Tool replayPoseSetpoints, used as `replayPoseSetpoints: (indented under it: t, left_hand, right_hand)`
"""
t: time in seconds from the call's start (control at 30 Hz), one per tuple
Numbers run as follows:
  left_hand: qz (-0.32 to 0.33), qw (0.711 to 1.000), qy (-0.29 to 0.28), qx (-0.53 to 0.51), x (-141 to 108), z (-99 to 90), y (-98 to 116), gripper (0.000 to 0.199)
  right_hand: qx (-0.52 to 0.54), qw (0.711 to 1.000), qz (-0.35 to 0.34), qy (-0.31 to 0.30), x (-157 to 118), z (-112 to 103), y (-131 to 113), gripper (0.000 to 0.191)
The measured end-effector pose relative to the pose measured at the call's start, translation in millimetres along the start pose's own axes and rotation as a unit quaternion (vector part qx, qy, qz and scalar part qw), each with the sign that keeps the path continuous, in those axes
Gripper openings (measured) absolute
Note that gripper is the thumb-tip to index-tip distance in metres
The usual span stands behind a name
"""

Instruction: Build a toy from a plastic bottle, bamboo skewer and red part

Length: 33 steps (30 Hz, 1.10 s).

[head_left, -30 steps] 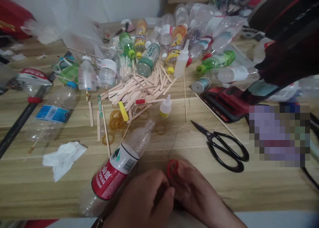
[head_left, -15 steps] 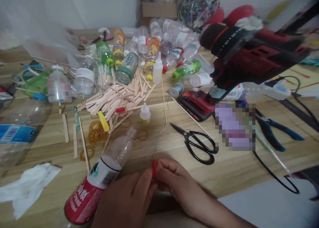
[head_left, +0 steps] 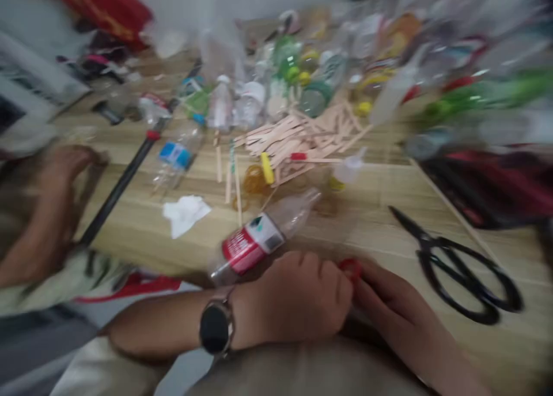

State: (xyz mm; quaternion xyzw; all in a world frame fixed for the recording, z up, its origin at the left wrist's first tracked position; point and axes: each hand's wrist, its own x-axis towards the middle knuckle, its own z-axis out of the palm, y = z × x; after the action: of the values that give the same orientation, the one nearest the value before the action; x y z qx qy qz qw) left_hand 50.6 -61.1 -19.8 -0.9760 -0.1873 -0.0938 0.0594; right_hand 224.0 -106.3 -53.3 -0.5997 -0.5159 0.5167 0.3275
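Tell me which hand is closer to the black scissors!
Right. The right hand is beside the black scissors, not touching; the left hand is farther, next to the red-labelled water bottle.

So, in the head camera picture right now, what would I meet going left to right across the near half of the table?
A co-worker's hand, black pole, white tissue, red-labelled bottle, red ring, scissors.
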Motion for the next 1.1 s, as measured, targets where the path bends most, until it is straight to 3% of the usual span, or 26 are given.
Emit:
replayPoseSetpoints:
  t: [0.13,0.2,0.3,0.43,0.57,0.73,0.83,0.9,1.0,1.1]
  left_hand:
    - [0.009,0.999,-0.028,-0.041,-2,1.8,-3,0.027]
    - [0.001,0.998,-0.037,-0.053,-1,3.3,-3,0.031]
    - [0.007,0.998,-0.036,-0.058,2,4.2,-3,0.035]
    - [0.009,0.996,-0.057,-0.074,7,-1.7,-2,0.035]
    - [-0.043,0.99,-0.098,-0.094,9,-8.8,1,0.035]
    - [-0.055,0.989,-0.069,-0.122,5,-6.1,2,0.038]
    - [-0.094,0.975,-0.062,-0.192,2,-8.9,-1,0.027]
    - [-0.178,0.935,-0.042,-0.303,-1,-13.1,-5,0.021]
    - [-0.238,0.815,-0.04,-0.527,-5,-17.3,-13,0.023]
    - [-0.292,0.717,-0.083,-0.628,-6,-16.7,-17,0.021]
  right_hand:
    - [-0.161,0.985,-0.048,-0.029,2,-9,13,0.032]
    - [-0.2,0.976,-0.074,-0.043,2,-12,21,0.03]
    - [-0.22,0.971,-0.097,-0.014,1,-15,32,0.031]
    - [-0.212,0.972,-0.099,-0.007,-1,-17,37,0.028]
    - [-0.19,0.979,-0.073,-0.027,-3,-19,34,0.018]
    - [-0.125,0.991,-0.01,-0.055,-2,-25,30,0.02]
    - [-0.027,0.995,0.032,-0.096,-6,-26,20,0.035]
    - [0.057,0.993,0.052,-0.093,-12,-23,6,0.046]
    - [0.195,0.971,0.122,-0.059,-16,-16,-18,0.04]
    - [0.298,0.942,0.15,-0.035,-14,-9,-29,0.036]
